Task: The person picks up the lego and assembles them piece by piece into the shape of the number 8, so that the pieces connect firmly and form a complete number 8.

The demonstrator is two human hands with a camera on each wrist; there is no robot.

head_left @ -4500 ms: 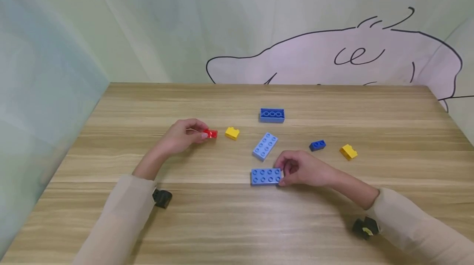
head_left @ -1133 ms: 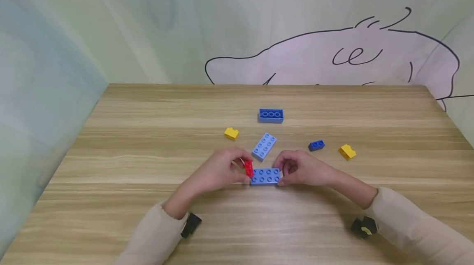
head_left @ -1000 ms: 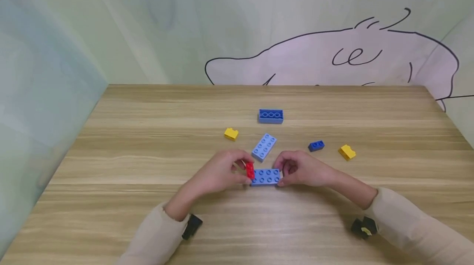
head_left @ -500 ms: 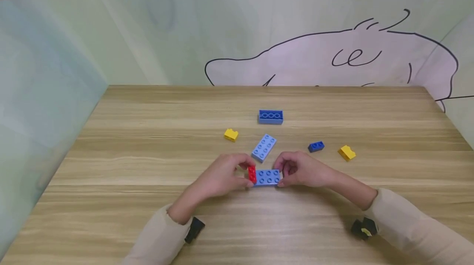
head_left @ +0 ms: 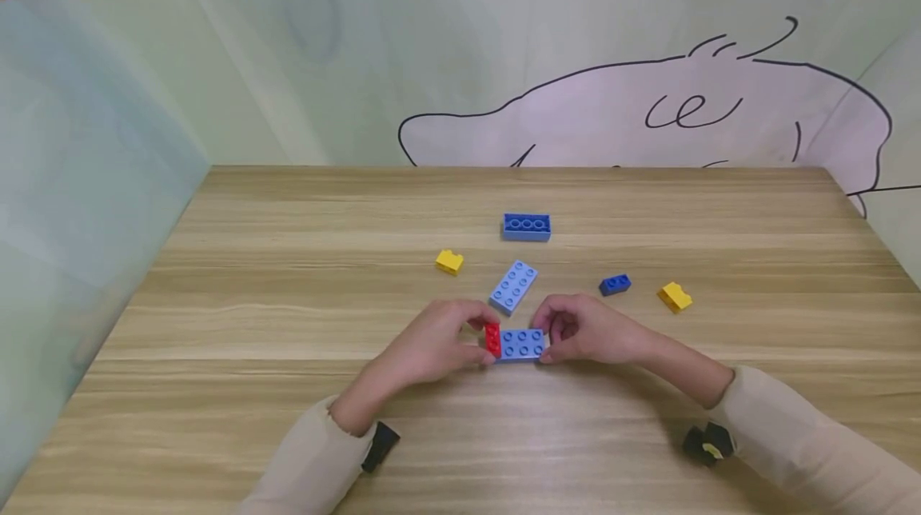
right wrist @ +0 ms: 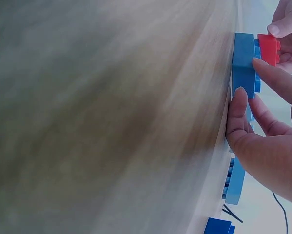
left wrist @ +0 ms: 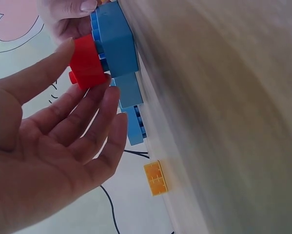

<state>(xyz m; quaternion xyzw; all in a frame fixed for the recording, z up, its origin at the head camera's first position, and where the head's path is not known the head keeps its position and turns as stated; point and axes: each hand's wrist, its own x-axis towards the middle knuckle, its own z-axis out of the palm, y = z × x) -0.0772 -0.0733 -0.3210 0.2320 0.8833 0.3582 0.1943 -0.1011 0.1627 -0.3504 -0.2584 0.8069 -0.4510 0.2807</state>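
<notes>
Between thumb and fingers my left hand (head_left: 435,345) pinches a small red toy building brick (head_left: 492,340), (left wrist: 87,62). That brick stands crosswise over the left end of a light blue eight-stud brick (head_left: 524,345), (right wrist: 244,61). In both wrist views, some blue studs show at a narrow gap between the two bricks. My right hand (head_left: 593,329) grips the light blue brick's right end, thumb on the near side and a finger on the far side. The blue brick lies flat on the table, studs up.
Behind the hands lies another light blue brick (head_left: 514,287), set at a slant. Farther back, a blue brick (head_left: 527,227) rests with its hollow underside showing. One yellow brick (head_left: 449,261) is at left; a small dark blue brick (head_left: 615,284) and another yellow brick (head_left: 675,297) are at right.
My left hand has carried the red brick from the left of the table onto the light blue brick's left end, turning it crosswise. My right hand keeps its grip in the same place.
</notes>
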